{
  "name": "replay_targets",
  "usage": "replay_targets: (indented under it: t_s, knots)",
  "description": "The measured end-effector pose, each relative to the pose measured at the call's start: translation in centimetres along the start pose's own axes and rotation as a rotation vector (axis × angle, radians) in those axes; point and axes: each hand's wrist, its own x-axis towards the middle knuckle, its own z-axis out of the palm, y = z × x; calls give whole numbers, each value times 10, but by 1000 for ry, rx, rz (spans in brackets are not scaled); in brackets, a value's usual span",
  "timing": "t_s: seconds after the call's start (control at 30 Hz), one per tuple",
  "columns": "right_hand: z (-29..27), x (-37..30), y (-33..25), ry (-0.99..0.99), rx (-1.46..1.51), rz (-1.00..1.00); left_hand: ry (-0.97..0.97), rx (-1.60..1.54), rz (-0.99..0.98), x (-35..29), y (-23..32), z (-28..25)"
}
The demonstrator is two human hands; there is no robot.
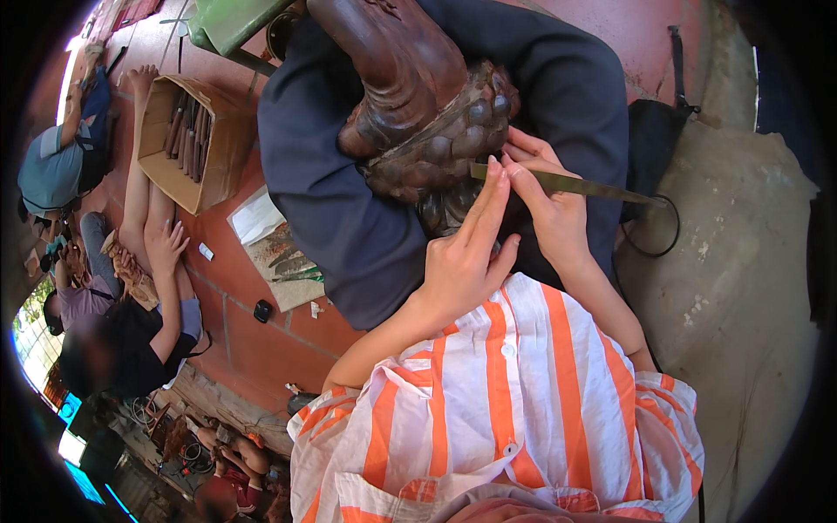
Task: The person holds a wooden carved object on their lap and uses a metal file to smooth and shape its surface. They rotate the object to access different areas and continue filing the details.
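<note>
A dark brown carved wooden figure [410,96], with rounded, lumpy carving low on its side, rests in my lap between my legs. My right hand [555,209] grips a long, thin, flat metal file [593,186], its thumb on top and fingers beneath. The file's left tip lies against the carving's lumpy side; its right end reaches a black loop [676,228]. My left hand [466,261] has its fingers stretched out, their tips touching the file near that tip, and its thumb apart. The lower part of the carving is partly hidden behind my hands.
A cardboard box [222,166] of wooden-handled chisels stands left on the red tiles. Nearer lies a board [292,288] with thin tools. Another person [131,340] sits at left with a light wood carving [131,275]. A black bag [654,144] and grey sheet [724,349] lie right.
</note>
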Motion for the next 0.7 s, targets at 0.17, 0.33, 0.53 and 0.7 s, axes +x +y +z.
replay_targets:
  t_s: [0.17,0.33,0.53,0.7]
  knots:
    - [2,2,5,26,11,-31,-19,-1,-57,5,1,1]
    - [1,1,0,-3,-27,-30,-30,-20,-36,0,0,-3]
    - [12,-18,-8,-25,-287,-357,74,-2,123,-16,-10,-9]
    - [21,-25,-15,-111,-441,-373,91,-17,122,-28,-8,-19]
